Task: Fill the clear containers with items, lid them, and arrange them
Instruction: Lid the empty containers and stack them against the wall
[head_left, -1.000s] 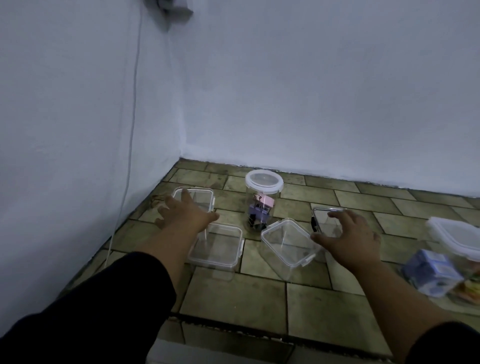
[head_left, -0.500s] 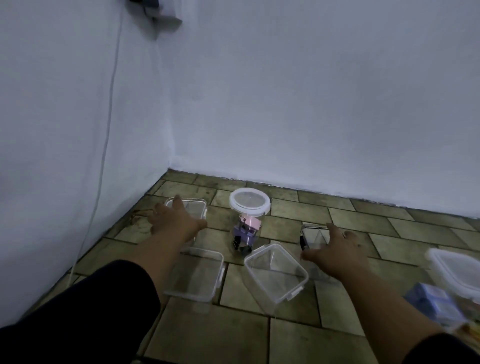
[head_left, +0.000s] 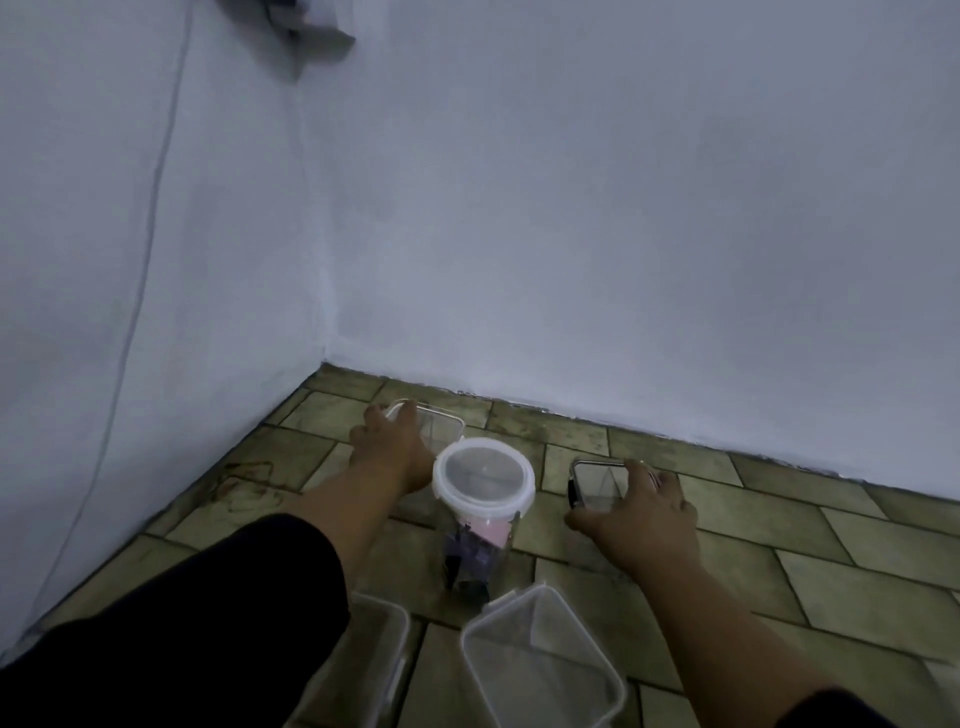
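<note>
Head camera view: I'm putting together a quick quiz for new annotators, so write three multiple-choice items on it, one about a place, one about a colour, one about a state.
1. Where does the round jar stand?
A) between the left hand and the right hand
B) on top of a box
C) against the wall

2. What colour is the rim of the jar's lid?
A) red
B) white
C) black

3. What state is the jar in?
A) open and empty
B) lying on its side
C) upright, lidded, not empty

Answers:
1 A, a hand lies on either side of it.
2 B, the rim is white around a clear middle.
3 C, the lid sits on top, and pink and purple things show through the clear wall.
</note>
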